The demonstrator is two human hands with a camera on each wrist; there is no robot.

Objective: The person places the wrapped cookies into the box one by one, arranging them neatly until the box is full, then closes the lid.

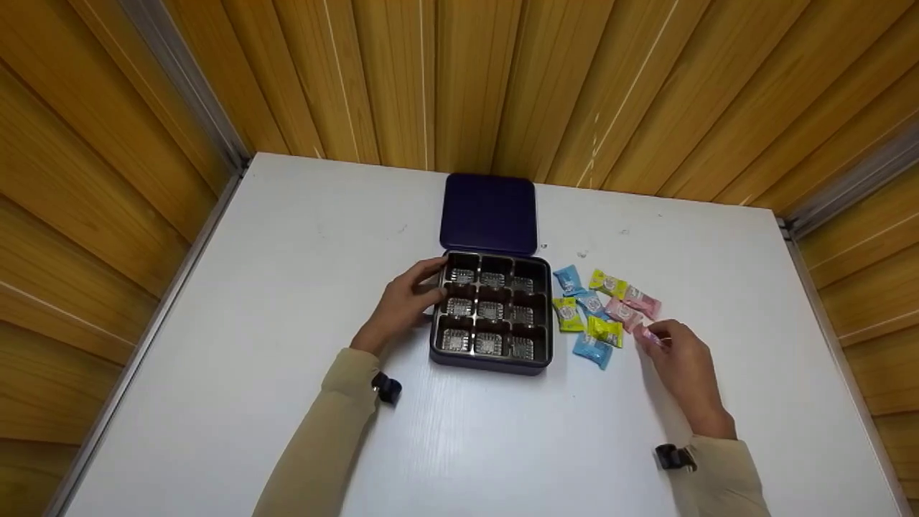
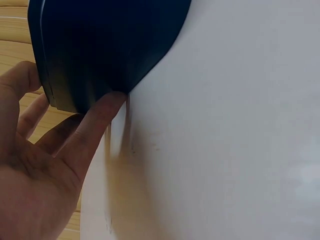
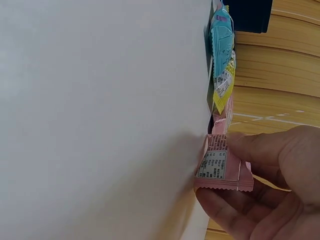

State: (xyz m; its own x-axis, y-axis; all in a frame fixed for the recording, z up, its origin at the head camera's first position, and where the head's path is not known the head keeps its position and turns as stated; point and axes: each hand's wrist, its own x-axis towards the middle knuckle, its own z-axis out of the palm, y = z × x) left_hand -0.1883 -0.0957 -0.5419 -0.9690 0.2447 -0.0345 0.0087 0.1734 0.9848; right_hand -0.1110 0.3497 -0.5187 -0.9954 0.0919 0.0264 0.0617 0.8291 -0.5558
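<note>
A dark blue tin box (image 1: 492, 365) stands on the table, its tray divided into several square compartments that hold no candies. My left hand (image 1: 402, 301) holds the box at its left side, fingers near the far left corner; the left wrist view shows fingertips against the dark wall (image 2: 115, 45). On the right, my right hand (image 1: 682, 366) pinches a pink wrapped candy (image 3: 220, 167) between thumb and fingers, beside the candy pile. That pile has blue candies (image 1: 593, 350), yellow candies (image 1: 605, 332) and pink candies (image 1: 641, 301) lying close together, some overlapping.
Behind the box, its dark blue lid (image 1: 488, 214) lies folded back toward the far edge. The white table (image 1: 287, 251) is bounded by wood-patterned panels (image 1: 467, 86) at the back and both sides. Small marks or scraps (image 1: 581, 254) show beyond the candies.
</note>
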